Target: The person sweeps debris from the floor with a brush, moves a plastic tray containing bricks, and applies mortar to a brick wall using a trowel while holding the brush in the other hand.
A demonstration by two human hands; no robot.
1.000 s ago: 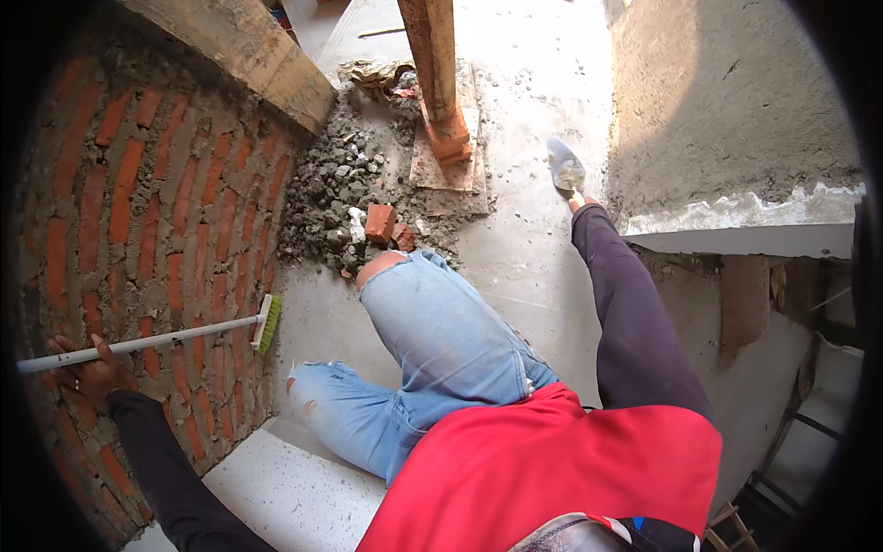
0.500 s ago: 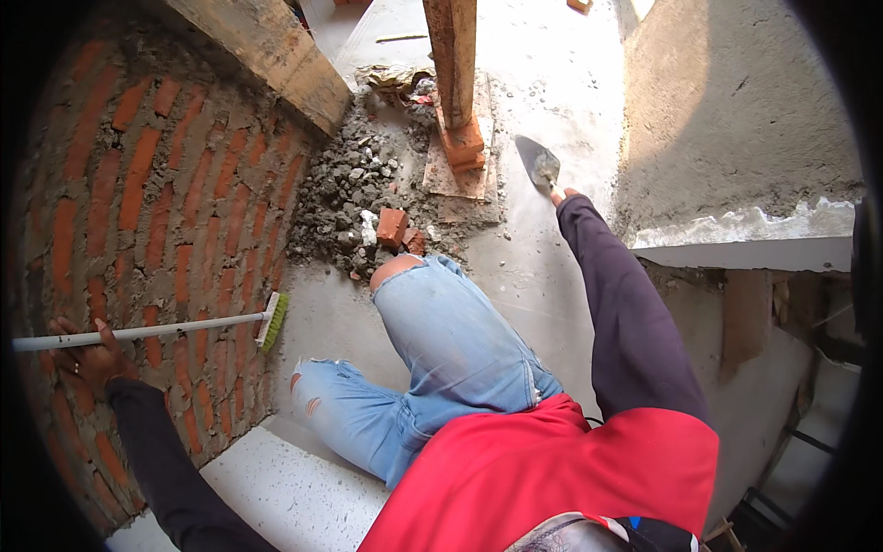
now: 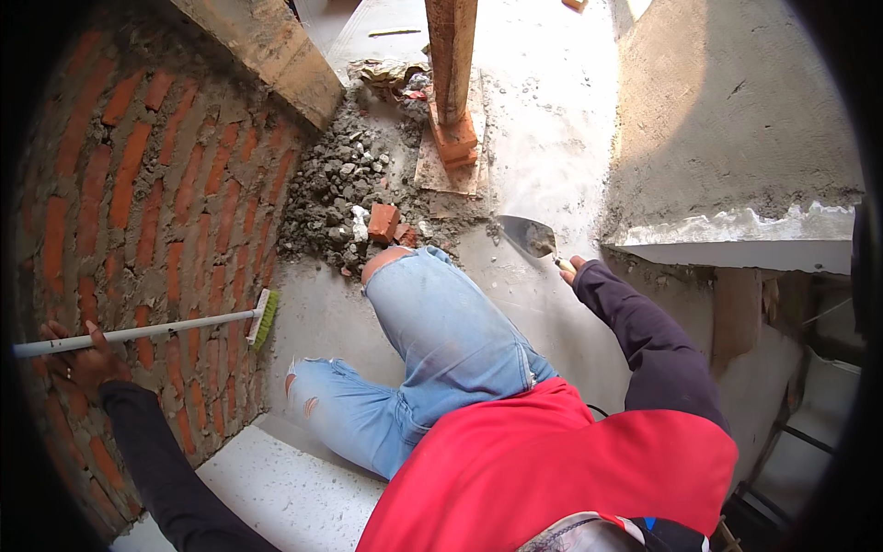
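the right hand (image 3: 577,267) is gripping the trowel (image 3: 531,237) by its handle, fingers curling round it. the trowel is sitting low over the pale floor (image 3: 552,322), just right of the rubble (image 3: 336,175); whether its blade is touching the floor is not showing clearly. for good control, the wrist should probably be moving loosely, with the blade lying nearly flat so that its tip isn't gouging the floor. that tip is pointing left and slightly away from the person, toward the rubble, the long axis running on a slant back to the handle at lower right. well apart, the left hand (image 3: 87,359) is holding the broom (image 3: 166,327) by its pole, so 2 tools are occupying 2 hands; its bristles are facing right beside the brick wall (image 3: 129,175).
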